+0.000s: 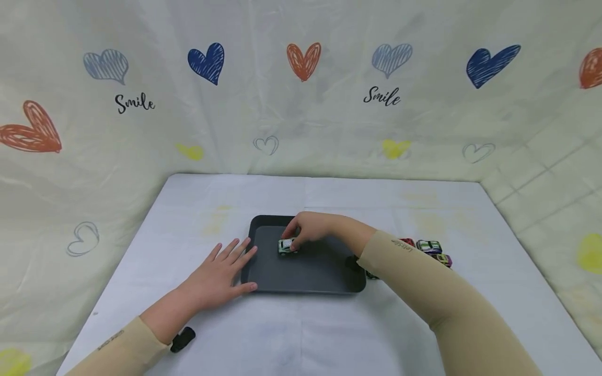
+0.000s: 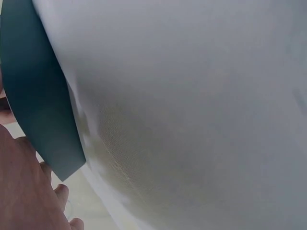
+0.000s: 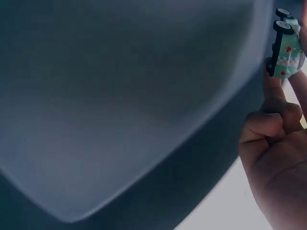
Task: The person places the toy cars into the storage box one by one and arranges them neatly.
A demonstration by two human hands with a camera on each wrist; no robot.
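In the head view, your beige cloth right sleeve (image 1: 428, 282) runs off the bottom edge, and it partly hides the cluster of small, glossy, multicoloured toy cars (image 1: 429, 246) (you cannot count them all from here). Your right hand (image 1: 314, 226) covers one end of the small mint-green and white toy car (image 1: 285, 245), and in the right wrist view that hand is cut off at the right edge, while the dark grey, rounded rectangular tray (image 1: 301, 275) is blurred and cropped. The left wrist view's left and bottom edges crop your left hand (image 1: 217, 278).
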